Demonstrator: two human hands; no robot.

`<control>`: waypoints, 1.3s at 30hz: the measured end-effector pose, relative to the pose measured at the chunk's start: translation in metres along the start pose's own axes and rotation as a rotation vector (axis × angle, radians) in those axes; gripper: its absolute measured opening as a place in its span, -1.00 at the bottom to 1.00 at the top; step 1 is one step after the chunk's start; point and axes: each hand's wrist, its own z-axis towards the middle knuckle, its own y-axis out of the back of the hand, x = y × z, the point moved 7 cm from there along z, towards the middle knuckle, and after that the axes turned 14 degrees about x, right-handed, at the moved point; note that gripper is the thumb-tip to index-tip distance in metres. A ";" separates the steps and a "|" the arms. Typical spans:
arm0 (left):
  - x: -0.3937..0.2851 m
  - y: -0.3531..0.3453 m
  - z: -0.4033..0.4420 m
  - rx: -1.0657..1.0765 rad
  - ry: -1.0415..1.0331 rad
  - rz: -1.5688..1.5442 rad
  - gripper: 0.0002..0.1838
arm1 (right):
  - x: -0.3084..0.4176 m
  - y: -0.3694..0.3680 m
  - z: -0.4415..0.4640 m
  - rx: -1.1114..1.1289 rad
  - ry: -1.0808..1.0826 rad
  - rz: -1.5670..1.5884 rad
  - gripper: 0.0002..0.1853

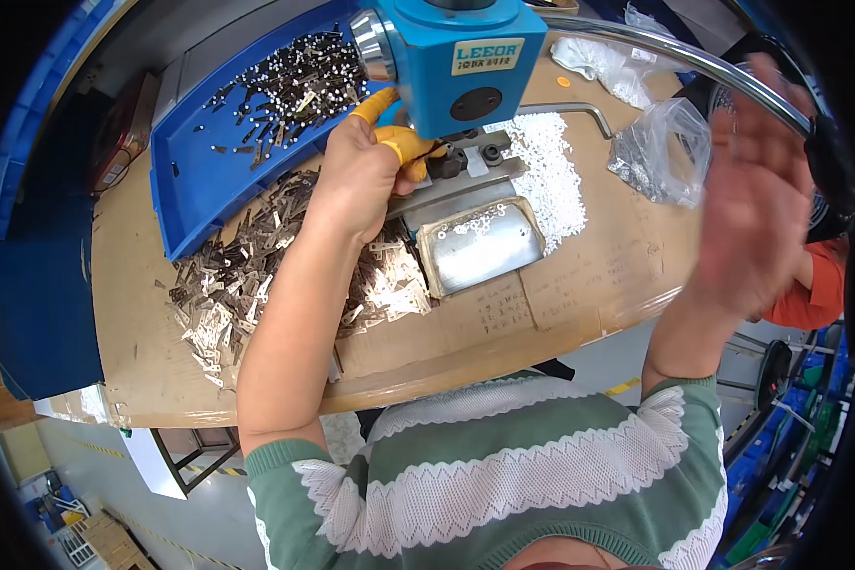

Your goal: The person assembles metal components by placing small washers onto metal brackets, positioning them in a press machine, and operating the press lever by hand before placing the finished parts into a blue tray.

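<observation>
My left hand [366, 166], with yellow covers on some fingers, reaches in under the head of the blue press [456, 71]. Its fingers are pinched together at the metal fixture [461, 166]; whatever lies between them is hidden. On the right, my right hand [755, 218] is raised and blurred by motion, palm showing and fingers stretched upward. It is beside the curved metal lever [693, 57] of the press, and no grip on the lever shows. In front of the fixture, a shallow metal tray [480, 261] holds several small white rings.
Flat metal pieces [228, 285] lie piled on the left. Behind them, a blue bin [185, 185] holds dark pieces with white ends. White rings [553, 176] are heaped right of the fixture, near a hex key [589, 112] and a plastic bag [670, 147] of small parts. An orange sleeve [812, 290] shows at right.
</observation>
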 end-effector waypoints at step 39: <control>0.003 0.062 -0.066 -0.262 0.065 1.005 -0.61 | -0.167 -0.102 -0.044 0.490 -0.833 -0.096 -0.82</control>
